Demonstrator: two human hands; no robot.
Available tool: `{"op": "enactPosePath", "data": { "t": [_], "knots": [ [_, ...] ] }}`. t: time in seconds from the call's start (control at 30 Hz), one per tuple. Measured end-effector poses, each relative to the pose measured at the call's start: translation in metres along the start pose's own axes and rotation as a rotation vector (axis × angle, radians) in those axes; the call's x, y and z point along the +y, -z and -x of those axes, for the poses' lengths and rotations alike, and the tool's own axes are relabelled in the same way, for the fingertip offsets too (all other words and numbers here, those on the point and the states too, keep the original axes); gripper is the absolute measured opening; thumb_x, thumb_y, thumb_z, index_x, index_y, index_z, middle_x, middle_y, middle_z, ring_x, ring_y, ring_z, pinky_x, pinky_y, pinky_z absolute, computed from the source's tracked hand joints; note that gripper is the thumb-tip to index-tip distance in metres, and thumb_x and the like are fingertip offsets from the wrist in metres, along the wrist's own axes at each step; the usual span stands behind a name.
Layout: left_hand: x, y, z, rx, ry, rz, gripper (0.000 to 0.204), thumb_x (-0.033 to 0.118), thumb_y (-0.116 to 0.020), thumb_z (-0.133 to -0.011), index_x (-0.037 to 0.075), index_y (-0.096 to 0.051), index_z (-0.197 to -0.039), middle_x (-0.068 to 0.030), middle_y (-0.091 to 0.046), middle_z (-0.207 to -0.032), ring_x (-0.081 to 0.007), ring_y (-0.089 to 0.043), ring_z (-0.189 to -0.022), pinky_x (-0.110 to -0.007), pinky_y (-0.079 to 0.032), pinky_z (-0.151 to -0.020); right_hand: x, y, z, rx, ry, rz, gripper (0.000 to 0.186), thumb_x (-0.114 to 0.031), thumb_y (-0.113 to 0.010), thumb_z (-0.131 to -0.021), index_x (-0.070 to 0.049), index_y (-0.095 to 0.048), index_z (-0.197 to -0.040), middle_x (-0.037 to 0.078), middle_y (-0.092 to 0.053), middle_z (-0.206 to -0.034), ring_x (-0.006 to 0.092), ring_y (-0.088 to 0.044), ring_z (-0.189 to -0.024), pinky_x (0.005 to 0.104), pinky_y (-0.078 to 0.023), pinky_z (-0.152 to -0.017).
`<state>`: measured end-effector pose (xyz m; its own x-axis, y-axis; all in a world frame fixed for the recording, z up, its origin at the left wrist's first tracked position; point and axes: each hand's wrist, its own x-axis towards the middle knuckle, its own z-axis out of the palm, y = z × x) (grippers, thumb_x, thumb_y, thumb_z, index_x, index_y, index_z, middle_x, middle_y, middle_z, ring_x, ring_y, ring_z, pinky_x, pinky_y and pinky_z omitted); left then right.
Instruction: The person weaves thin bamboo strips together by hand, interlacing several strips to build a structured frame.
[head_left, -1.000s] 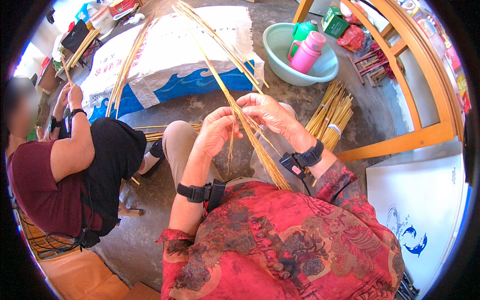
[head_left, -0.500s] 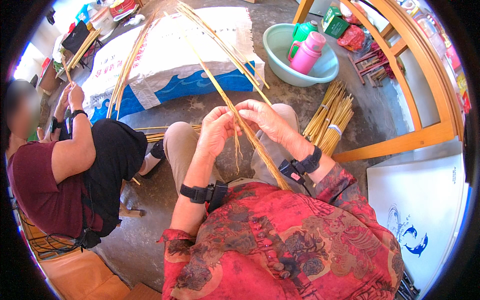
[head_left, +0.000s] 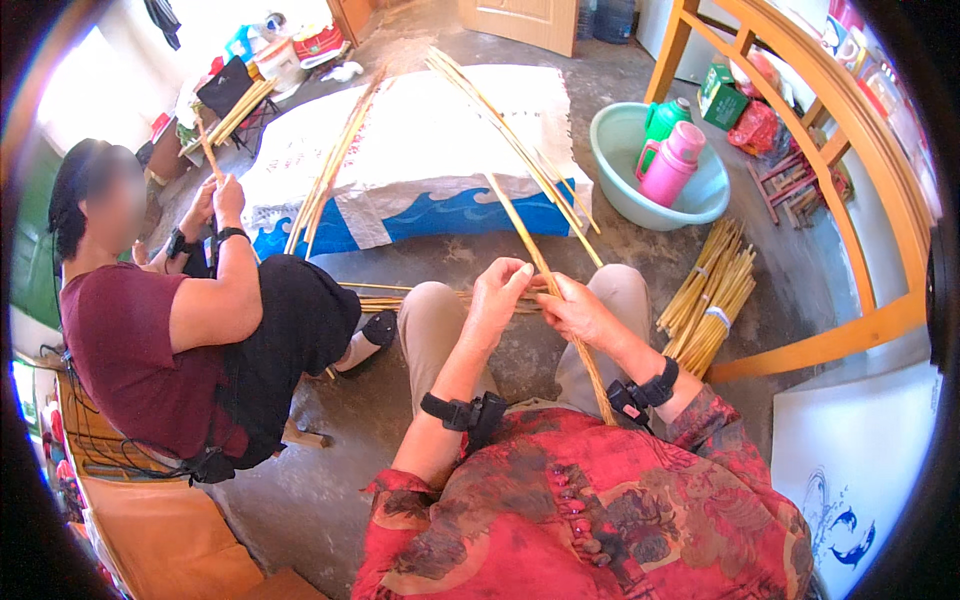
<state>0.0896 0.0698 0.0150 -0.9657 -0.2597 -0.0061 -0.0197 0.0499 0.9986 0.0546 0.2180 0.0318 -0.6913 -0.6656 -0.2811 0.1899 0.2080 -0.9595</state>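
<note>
We've drawn the stalk (head_left: 516,216) inward, toward five o'clock. Our right hand (head_left: 576,312) grasps it, seemingly for steadiness; our left hand (head_left: 496,298) grips unclearly.

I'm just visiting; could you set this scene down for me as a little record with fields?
Left hand: the left hand has its fingertips beside the straw-coloured bunch; contact is unclear
Right hand: the right hand grips the bunch, which slants down toward the shirt
Co-worker: a seated person at the left, holding a thin stick
Ahead: white-and-blue sheet with loose stalks on it
Right side: pale basin holding pink and green flasks; tied bundles on the floor
</note>
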Motion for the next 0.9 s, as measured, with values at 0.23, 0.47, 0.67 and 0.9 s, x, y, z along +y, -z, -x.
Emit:
{"op": "enactPosePath", "data": {
  "t": [0.23, 0.47, 0.67, 0.9],
  "knots": [
    [0.011, 0.004, -0.002, -0.002, -0.207, -0.136, 0.025, 0.016, -0.052, -0.084, -0.002, -0.051, -0.101, -0.0099, -0.058, -0.091, -0.0156, -0.056, -0.085, -0.029, -0.045, -0.071, -0.017, 0.009, 0.003, 0.057, 0.114, -0.301, 0.028, -0.029, -0.042, -0.09, -0.007, -0.046, -0.106, -0.002, -0.043, -0.059, 0.0043, -0.035, -0.041, 0.0182, -0.03, -0.034],
    [0.02, -0.002, -0.004, -0.252, -0.013, 0.325, 0.032, 0.026, -0.044, -0.09, 0.002, -0.049, -0.109, -0.0083, -0.057, -0.099, -0.0165, -0.055, -0.092, -0.028, -0.045, -0.075, -0.043, 0.026, -0.003, -0.031, 0.16, -0.466, 0.034, -0.034, -0.036, -0.092, -0.004, -0.049, -0.1, -0.001, -0.042, -0.06, 0.0047, -0.032, -0.041, 0.0183, -0.031, -0.035],
    [0.035, 0.007, -0.038, -0.454, 0.023, 0.638, 0.052, 0.042, -0.031, -0.091, -0.003, -0.044, -0.113, -0.009, -0.055, -0.092, -0.0215, -0.058, -0.076, -0.034, -0.046, -0.077, -0.044, 0.018, -0.028, -0.185, 0.081, -0.531, 0.041, -0.038, -0.031, -0.092, -0.003, -0.052, -0.095, 0.002, -0.045, -0.061, 0.0077, -0.036, -0.04, 0.0222, -0.035, -0.036],
    [0.046, 0.017, -0.048, -0.444, 0.139, 0.648, 0.032, 0.028, -0.044, -0.089, -0.001, -0.053, -0.099, -0.005, -0.055, -0.065, -0.0135, -0.052, -0.048, -0.023, -0.046, -0.044, -0.052, 0.002, -0.038, -0.202, 0.027, -0.546, 0.046, -0.044, -0.032, -0.09, -0.004, -0.054, -0.085, 0.005, -0.05, -0.057, 0.0142, -0.048, -0.041, 0.0276, -0.044, -0.038]
  ]
}}
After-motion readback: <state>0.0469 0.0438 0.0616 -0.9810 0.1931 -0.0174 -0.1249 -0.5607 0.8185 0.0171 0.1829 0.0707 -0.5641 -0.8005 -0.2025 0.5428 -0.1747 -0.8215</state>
